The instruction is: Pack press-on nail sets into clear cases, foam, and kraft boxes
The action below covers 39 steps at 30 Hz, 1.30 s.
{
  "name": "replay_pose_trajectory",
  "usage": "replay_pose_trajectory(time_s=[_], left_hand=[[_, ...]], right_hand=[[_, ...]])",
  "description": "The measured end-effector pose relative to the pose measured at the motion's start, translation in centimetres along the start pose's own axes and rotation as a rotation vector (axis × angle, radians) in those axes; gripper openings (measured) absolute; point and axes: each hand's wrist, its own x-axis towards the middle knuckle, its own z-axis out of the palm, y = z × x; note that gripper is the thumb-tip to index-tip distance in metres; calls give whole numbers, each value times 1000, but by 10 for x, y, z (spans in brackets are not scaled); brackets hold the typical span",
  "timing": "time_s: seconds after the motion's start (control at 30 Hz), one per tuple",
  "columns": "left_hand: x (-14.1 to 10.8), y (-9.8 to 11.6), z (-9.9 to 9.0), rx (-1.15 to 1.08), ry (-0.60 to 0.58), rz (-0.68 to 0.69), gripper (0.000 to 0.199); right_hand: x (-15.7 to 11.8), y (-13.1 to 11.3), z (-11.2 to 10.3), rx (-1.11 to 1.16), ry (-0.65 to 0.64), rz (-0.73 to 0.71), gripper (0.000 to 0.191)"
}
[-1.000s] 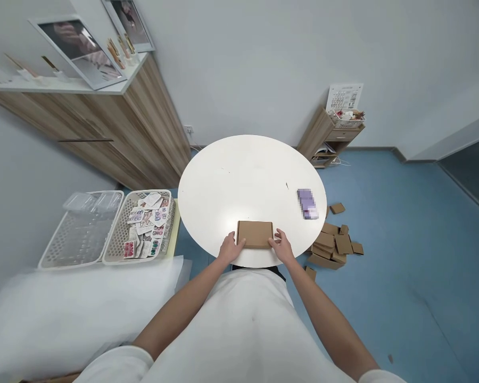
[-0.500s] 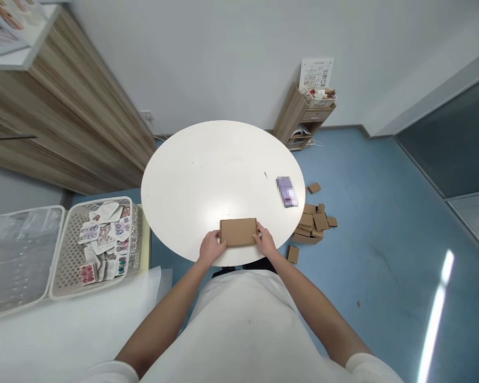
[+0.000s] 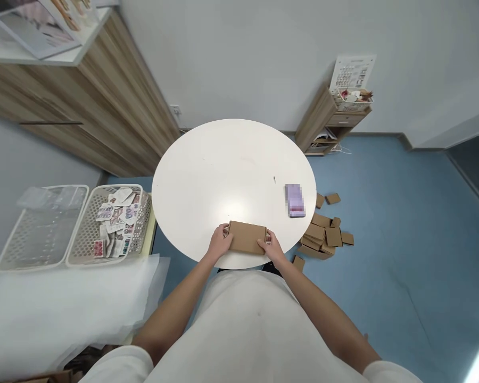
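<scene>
A flat brown cardboard box (image 3: pixel 247 238) is at the near edge of the white oval table (image 3: pixel 223 175), tilted slightly down to the right. My left hand (image 3: pixel 220 242) grips its left end, thumb on the top face. At the right end, my right hand (image 3: pixel 272 248) holds the box with its thumb on top and fingers round the side. The lid looks closed. A blurred purple item (image 3: pixel 295 200) lies near the table's right edge.
Small cardboard boxes (image 3: pixel 319 236) are heaped on the floor right of the table. On the left stand a white basket of packets (image 3: pixel 77 239) and a basket with clear plastic (image 3: pixel 40 234). A small wooden cabinet (image 3: pixel 315 119) stands behind.
The view has shifted left. The box has turned slightly, its right end now nearer me, and both hands still hold it.
</scene>
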Motion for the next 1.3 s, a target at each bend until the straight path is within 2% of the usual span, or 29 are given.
replay_pose_trajectory(time_s=[0.1, 0.2, 0.37, 0.47, 0.57, 0.63, 0.77, 0.9, 1.03, 1.17, 1.3], left_hand=[[-3, 28, 25, 11, -43, -2, 43], [-8, 64, 66, 55, -116, 50, 45], [-15, 131, 160, 53, -384, 164, 52], [-13, 161, 220, 37, -551, 189, 55], [-8, 181, 272, 6, -663, 179, 58], [-4, 191, 300, -2, -706, 175, 58], [3, 213, 340, -31, -769, 170, 56], [9, 234, 362, -45, -857, 263, 59], [14, 234, 362, 41, -826, 250, 67], [15, 214, 339, 45, -784, 177, 65], [8, 185, 299, 28, -764, 49, 58]], right_hand=[[-2, 10, -39, 12, 34, -45, 57], [-3, 25, -90, 5, 150, -79, 56], [-14, 61, -192, -35, 462, -85, 56], [-24, 85, -245, -22, 568, -35, 57], [-30, 106, -283, 32, 629, 21, 61], [-31, 115, -302, 62, 668, 54, 63], [-29, 119, -335, 78, 733, 64, 64], [-29, 111, -361, 38, 783, 36, 70], [-30, 107, -366, 6, 830, 57, 79], [-26, 108, -352, 28, 767, 35, 79], [-16, 108, -330, 45, 668, 44, 76]])
